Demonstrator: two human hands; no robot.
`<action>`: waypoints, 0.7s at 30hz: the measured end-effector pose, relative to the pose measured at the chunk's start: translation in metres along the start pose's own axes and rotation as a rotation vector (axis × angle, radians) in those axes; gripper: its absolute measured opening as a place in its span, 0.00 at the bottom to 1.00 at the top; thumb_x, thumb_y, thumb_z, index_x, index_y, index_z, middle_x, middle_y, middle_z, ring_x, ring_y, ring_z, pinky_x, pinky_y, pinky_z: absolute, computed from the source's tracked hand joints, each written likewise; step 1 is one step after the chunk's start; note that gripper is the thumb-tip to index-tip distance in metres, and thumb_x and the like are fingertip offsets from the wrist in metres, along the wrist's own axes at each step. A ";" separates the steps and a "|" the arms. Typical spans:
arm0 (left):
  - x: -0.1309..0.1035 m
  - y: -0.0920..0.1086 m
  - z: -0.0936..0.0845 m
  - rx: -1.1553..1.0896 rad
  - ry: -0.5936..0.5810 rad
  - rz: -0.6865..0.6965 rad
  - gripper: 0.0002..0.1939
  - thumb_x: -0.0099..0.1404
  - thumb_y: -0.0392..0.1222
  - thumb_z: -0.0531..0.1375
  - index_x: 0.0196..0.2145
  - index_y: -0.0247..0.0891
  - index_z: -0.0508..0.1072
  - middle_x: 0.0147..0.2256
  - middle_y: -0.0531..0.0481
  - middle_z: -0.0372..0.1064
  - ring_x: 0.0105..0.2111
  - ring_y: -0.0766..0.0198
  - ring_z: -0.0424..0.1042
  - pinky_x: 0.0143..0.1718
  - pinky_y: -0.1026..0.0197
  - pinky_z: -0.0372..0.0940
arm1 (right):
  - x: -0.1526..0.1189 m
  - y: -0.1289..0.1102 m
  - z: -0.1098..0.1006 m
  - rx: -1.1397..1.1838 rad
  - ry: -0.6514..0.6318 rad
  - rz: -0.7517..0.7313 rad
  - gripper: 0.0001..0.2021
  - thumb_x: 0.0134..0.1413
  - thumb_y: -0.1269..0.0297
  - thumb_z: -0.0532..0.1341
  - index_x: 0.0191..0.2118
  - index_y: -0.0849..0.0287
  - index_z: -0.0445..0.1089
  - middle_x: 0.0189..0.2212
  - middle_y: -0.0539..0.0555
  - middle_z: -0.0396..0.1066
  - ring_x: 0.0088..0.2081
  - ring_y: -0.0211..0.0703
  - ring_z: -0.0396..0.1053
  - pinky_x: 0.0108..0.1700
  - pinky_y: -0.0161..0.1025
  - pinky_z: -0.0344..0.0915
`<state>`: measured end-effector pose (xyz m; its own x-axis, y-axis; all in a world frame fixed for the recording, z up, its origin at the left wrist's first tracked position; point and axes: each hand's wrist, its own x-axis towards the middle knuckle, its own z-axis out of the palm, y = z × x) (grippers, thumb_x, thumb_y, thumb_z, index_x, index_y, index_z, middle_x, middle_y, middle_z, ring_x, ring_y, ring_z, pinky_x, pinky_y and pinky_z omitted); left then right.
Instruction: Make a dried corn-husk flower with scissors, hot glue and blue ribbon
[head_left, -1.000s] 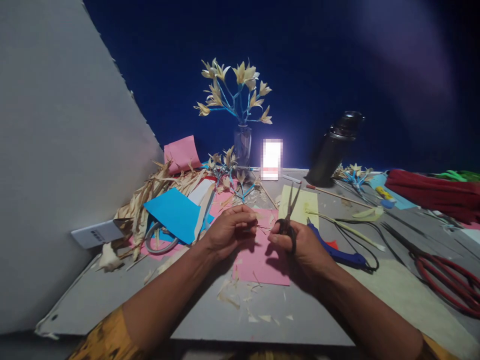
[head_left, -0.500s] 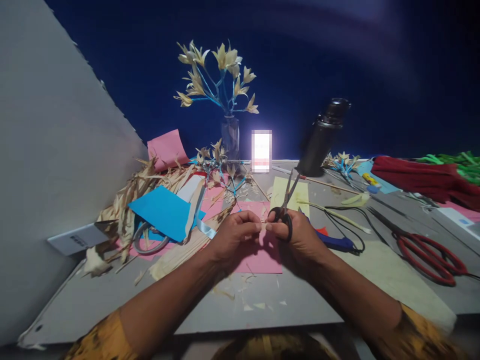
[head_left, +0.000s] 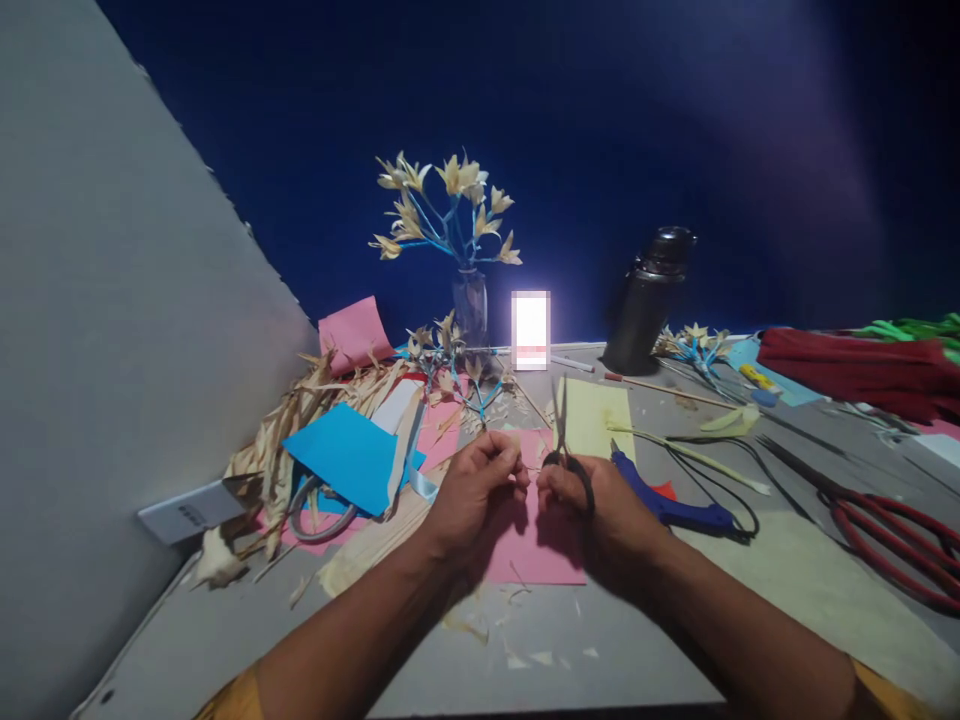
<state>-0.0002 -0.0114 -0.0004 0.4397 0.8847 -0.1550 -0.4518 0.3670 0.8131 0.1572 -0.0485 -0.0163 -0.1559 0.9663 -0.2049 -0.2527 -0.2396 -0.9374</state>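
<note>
Scissors point(head_left: 563, 453) sat in the right hand point(head_left: 600, 495), just parted from the left hand point(head_left: 480, 480), which pinched narrowly, contents unclear. Around the scissors were one vase point(head_left: 470, 312) at eleven o'clock, one flask point(head_left: 636, 325) at one, one glue gun point(head_left: 694, 515) at four

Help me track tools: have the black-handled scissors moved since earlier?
Yes, left: the black-handled scissors now point at the left edge of the yellow paper, not its middle.
</note>
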 end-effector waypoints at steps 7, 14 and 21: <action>-0.001 -0.003 0.004 -0.058 0.128 0.145 0.13 0.60 0.41 0.69 0.31 0.37 0.67 0.27 0.54 0.68 0.26 0.71 0.66 0.29 0.70 0.62 | -0.005 0.021 0.018 -0.053 -0.150 0.088 0.28 0.45 0.36 0.67 0.28 0.60 0.68 0.21 0.52 0.71 0.20 0.37 0.66 0.22 0.33 0.59; -0.001 -0.005 0.008 -0.075 0.201 0.153 0.16 0.56 0.43 0.71 0.31 0.37 0.68 0.25 0.55 0.67 0.25 0.71 0.66 0.28 0.70 0.60 | -0.005 0.021 0.019 -0.117 -0.135 0.061 0.28 0.43 0.35 0.68 0.23 0.58 0.62 0.17 0.49 0.67 0.18 0.37 0.66 0.19 0.32 0.57; -0.001 -0.007 0.007 -0.046 0.182 0.182 0.13 0.58 0.41 0.70 0.31 0.37 0.68 0.24 0.55 0.68 0.24 0.71 0.65 0.27 0.70 0.60 | -0.003 0.025 0.020 -0.109 -0.127 0.057 0.29 0.45 0.35 0.67 0.22 0.58 0.63 0.16 0.50 0.67 0.17 0.36 0.63 0.19 0.33 0.57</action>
<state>0.0081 -0.0166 -0.0024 0.2028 0.9730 -0.1102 -0.5472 0.2059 0.8113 0.1327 -0.0596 -0.0336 -0.2878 0.9301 -0.2281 -0.1360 -0.2755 -0.9516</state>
